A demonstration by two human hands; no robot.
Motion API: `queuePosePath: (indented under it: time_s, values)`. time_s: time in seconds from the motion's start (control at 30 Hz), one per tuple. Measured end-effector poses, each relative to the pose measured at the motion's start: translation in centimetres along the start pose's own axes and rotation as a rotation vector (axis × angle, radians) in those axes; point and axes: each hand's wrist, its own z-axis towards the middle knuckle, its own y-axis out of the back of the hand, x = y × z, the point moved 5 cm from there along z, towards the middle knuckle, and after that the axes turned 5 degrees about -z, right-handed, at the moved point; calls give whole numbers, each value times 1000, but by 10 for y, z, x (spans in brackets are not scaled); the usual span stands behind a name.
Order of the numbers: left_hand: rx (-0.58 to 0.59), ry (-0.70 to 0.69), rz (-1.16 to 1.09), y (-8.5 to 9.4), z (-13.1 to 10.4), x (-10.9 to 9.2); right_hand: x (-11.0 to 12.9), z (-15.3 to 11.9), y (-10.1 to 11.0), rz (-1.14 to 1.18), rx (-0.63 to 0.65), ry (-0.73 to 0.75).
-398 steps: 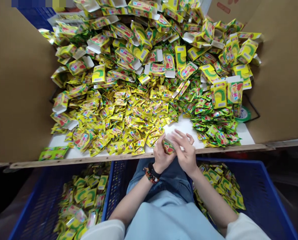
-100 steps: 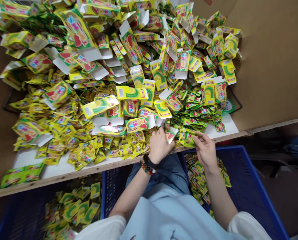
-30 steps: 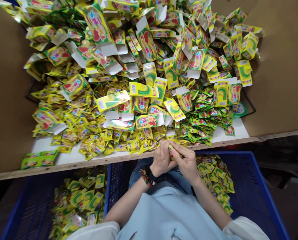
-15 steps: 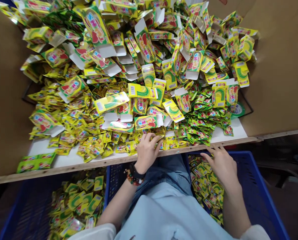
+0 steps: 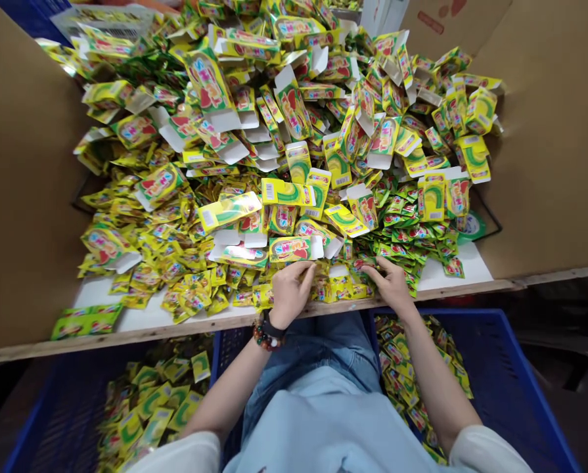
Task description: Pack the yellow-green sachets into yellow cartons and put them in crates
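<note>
My left hand [image 5: 292, 293] is at the table's front edge, its fingers bent and thumb close to them, over yellow candy sachets [image 5: 340, 287]. Whatever it pinches is hidden. My right hand [image 5: 395, 287] reaches in over the edge, thumb and forefinger closing on a small green candy sachet [image 5: 365, 264] at the border of the green pile [image 5: 407, 240]. Just beyond my left fingers lies a yellow-green candy box [image 5: 294, 249] with its white end flap open. More such boxes [image 5: 230, 211] lie heaped behind, many with flaps open.
A wooden strip [image 5: 175, 332] edges the white tabletop [image 5: 148, 315]. Cardboard walls [image 5: 544, 164] stand at both sides. Below are a blue crate [image 5: 508, 368] on the right and another blue crate [image 5: 57, 401] on the left, both containing yellow-green packs. A flat green pack [image 5: 87, 320] lies front left.
My right hand has moved from the front edge up and left to the green sachets, its fingers closing. The left stays near its place, fingers more bent. The view has shifted slightly.
</note>
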Motion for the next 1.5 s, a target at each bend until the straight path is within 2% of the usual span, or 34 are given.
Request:
queuePosePath:
  time_s: [0.07, 0.17, 0.27, 0.37, 0.43, 0.5, 0.57, 0.63, 0.73, 0.83, 0.9, 1.0, 1.1, 1.23, 1.33, 1.4, 1.5]
  values:
    - [-26, 139, -246, -5, 0, 4, 8, -5, -13, 336, 30, -175]
    - [-46, 276, -519, -17, -2, 1, 26, -14, -42, 716, -28, -387]
    - [-107, 322, -631, -24, -6, -6, 38, -22, -63, 907, -84, -519]
    - [-181, 323, -643, -22, -11, -8, 44, -25, -65, 944, -143, -536]
    - [-198, 295, -629, -21, -12, -8, 46, -24, -65, 941, -88, -544]
    - [-187, 220, -568, -17, -10, -10, 48, -24, -66, 954, 34, -554]
    - [-141, 89, -430, -11, -5, -17, 50, -24, -66, 980, 117, -541]
    - [-65, -86, -200, -2, 3, -25, 48, -22, -61, 981, 107, -507]
    - [40, -268, 250, 13, 18, -29, 40, -19, -47, 901, -28, -436]
    - [146, -262, 601, 25, 33, -18, 33, -14, -35, 779, -161, -346]
    - [198, -257, 698, 27, 38, -13, 34, -10, -34, 729, -181, -283]
    - [214, -313, 659, 22, 36, -16, 41, -4, -36, 736, -213, -197]
    - [204, -342, 564, 11, 21, -22, 48, 0, -33, 706, -208, -157]
    - [122, -281, 483, -5, -7, -19, 57, 1, -21, 402, 16, -106]
    - [55, -232, 369, -21, -27, -17, 65, -3, -13, 99, 102, -40]
    - [18, -185, 271, -31, -36, -15, 72, -8, -15, -92, 74, 0]
    - [-48, -109, 114, -41, -43, -13, 84, -21, -23, -343, -86, 61]
